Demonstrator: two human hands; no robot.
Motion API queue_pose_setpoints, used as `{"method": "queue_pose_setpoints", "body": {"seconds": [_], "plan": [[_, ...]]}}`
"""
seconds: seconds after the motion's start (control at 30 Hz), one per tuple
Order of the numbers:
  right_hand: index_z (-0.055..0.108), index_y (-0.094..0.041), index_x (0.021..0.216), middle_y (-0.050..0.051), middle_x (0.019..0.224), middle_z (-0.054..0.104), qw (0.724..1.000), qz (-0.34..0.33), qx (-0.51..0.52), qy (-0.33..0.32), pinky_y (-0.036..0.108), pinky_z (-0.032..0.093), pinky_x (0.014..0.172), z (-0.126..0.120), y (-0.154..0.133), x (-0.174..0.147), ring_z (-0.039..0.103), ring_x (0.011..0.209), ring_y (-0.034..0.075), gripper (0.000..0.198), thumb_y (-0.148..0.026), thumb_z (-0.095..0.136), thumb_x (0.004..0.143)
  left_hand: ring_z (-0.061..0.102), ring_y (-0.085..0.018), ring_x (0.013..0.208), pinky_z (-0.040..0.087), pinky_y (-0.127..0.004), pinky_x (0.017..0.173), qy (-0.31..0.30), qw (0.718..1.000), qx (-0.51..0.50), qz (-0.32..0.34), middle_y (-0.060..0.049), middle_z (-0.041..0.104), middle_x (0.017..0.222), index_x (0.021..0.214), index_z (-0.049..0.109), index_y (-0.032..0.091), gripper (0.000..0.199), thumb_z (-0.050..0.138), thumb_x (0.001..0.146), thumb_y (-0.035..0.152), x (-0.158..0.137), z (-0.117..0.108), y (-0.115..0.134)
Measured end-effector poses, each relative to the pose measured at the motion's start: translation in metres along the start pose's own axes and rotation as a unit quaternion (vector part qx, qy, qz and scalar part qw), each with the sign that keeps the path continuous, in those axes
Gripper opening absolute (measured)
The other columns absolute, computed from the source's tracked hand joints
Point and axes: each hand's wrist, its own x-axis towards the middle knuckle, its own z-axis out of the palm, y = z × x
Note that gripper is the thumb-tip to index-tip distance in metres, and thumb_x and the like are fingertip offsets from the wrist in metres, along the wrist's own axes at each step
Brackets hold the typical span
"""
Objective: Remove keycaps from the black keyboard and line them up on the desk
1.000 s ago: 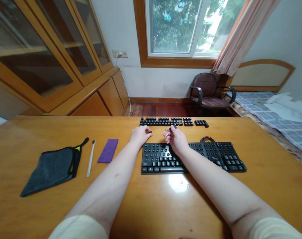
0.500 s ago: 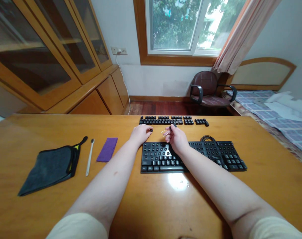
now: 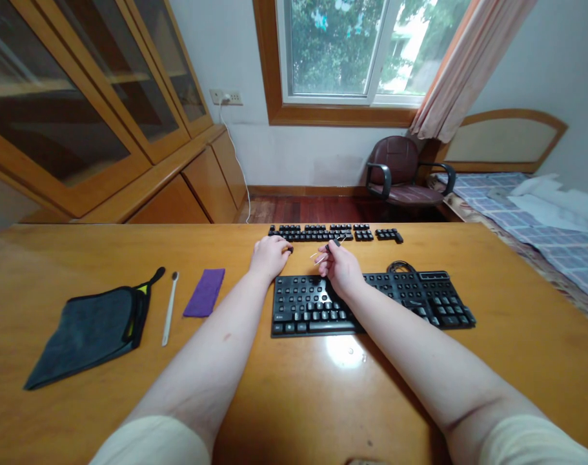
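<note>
A black keyboard lies on the desk in front of me, its upper rows stripped to bare key stems while the lower rows and number pad keep their keycaps. My left hand is closed on a small black keycap, just beyond the keyboard's upper left corner and close to the lined-up loose keycaps. Over the keyboard's upper edge, my right hand is closed around a wire keycap puller with a black handle. The puller's thin wire prongs point left, and I see no key between them.
To the left on the wooden desk are a purple cloth, a pale toothbrush-like brush and a folded dark grey cloth. The keyboard's coiled cable sits behind it. An office chair stands beyond the desk.
My left hand has moved slightly away from me, toward the keycap row, with the keycap still in its fingers. The right hand holds the puller almost unmoved; the view shifted a little.
</note>
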Motion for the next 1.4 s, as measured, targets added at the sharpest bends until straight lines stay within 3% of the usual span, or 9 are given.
{"method": "queue_pose_setpoints", "body": {"seconds": [0.17,0.47,0.87,1.1,1.4], "plan": [[0.058,-0.014,0.078,0.002,0.056,0.064,1.000,0.005,-0.004,0.001,0.017,0.037,0.034,0.0003,0.0001,0.0002,0.052,0.037,0.009,0.035,-0.049,0.060,0.076,0.049,-0.026,0.107,0.035,-0.042,0.092,0.037,0.999,0.015,-0.013,-0.003,0.064,0.108,0.090,0.070,0.027,0.016,0.058,0.080,0.029,0.0004,0.0017,0.0015],[0.058,-0.014,0.079,0.002,0.056,0.064,1.000,0.004,-0.010,-0.005,0.018,0.037,0.034,-0.0015,0.0011,0.0008,0.052,0.038,0.009,0.036,-0.050,0.060,0.076,0.051,-0.025,0.103,0.038,-0.039,0.088,0.069,0.997,0.016,-0.042,-0.002,0.064,0.106,0.088,0.070,0.028,0.014,0.058,0.079,0.029,0.0030,0.0067,-0.0030],[0.057,-0.015,0.079,0.002,0.056,0.063,1.000,0.002,-0.014,-0.004,0.018,0.037,0.034,0.0006,0.0001,-0.0004,0.052,0.038,0.009,0.037,-0.051,0.060,0.075,0.051,-0.024,0.104,0.038,-0.038,0.089,0.061,0.996,0.007,-0.064,-0.001,0.064,0.107,0.089,0.068,0.029,0.014,0.059,0.079,0.029,0.0043,0.0074,-0.0034],[0.057,-0.015,0.077,0.002,0.055,0.063,1.000,0.000,-0.018,0.002,0.018,0.037,0.034,0.0022,-0.0020,-0.0021,0.052,0.037,0.009,0.037,-0.052,0.061,0.074,0.052,-0.024,0.103,0.039,-0.037,0.089,0.049,0.996,0.002,-0.074,-0.002,0.064,0.107,0.099,0.065,0.029,0.021,0.060,0.079,0.030,0.0049,0.0049,-0.0014],[0.057,-0.015,0.078,0.001,0.055,0.063,1.000,-0.001,-0.015,-0.001,0.018,0.037,0.034,0.0018,-0.0013,-0.0018,0.052,0.037,0.009,0.037,-0.052,0.061,0.074,0.052,-0.024,0.103,0.039,-0.037,0.089,0.046,0.996,-0.004,-0.075,-0.002,0.064,0.104,0.090,0.067,0.029,0.013,0.060,0.079,0.030,0.0064,0.0072,-0.0007]]}}
